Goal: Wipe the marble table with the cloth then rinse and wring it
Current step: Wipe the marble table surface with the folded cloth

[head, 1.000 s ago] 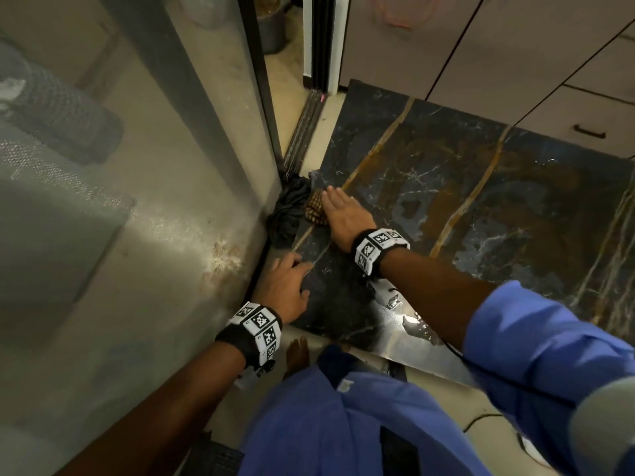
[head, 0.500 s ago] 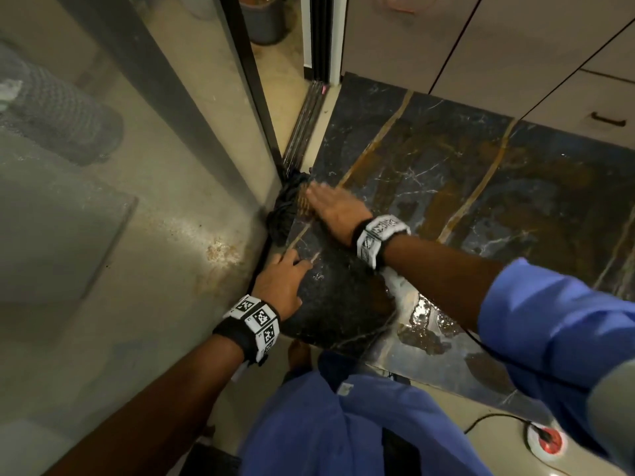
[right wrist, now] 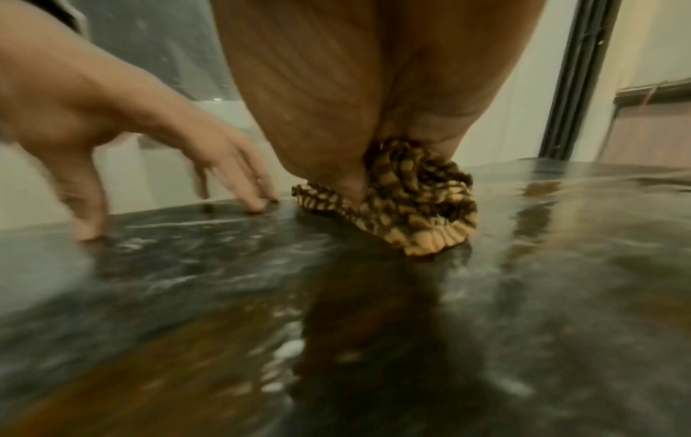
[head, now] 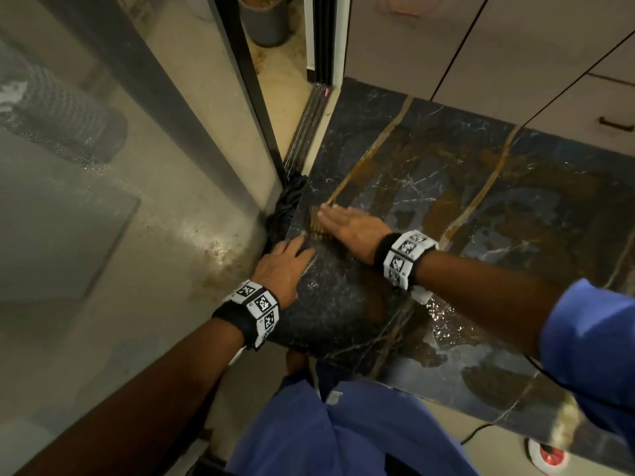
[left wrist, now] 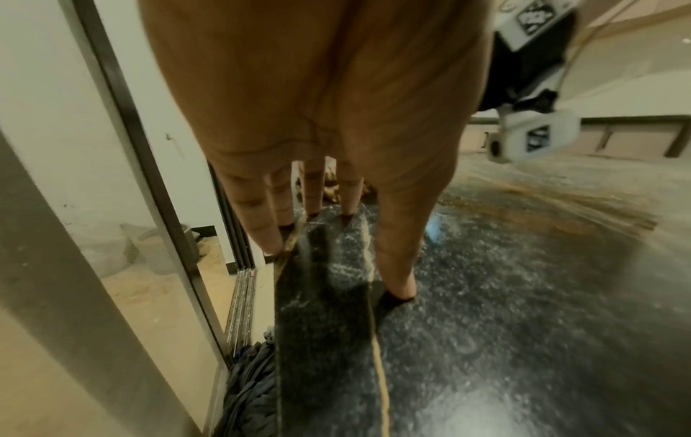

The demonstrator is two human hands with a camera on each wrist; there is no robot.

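Note:
The dark marble table with gold veins is wet and shiny. A brown-and-tan checked cloth lies bunched near the table's left edge. My right hand lies flat over it with straight fingers and presses it onto the marble. My left hand rests on the near-left corner, fingertips spread on the stone, holding nothing. In the right wrist view the left hand stands just left of the cloth.
A glass door with a dark frame runs along the table's left edge. Dark fabric is wedged between them. Cabinet fronts back the table. A grey pot stands beyond the sliding track. A red-and-white round device lies on the floor.
My right hand has slid the cloth a little along the left edge and turned more sideways. The left hand stays on the corner. The head view has shifted slightly.

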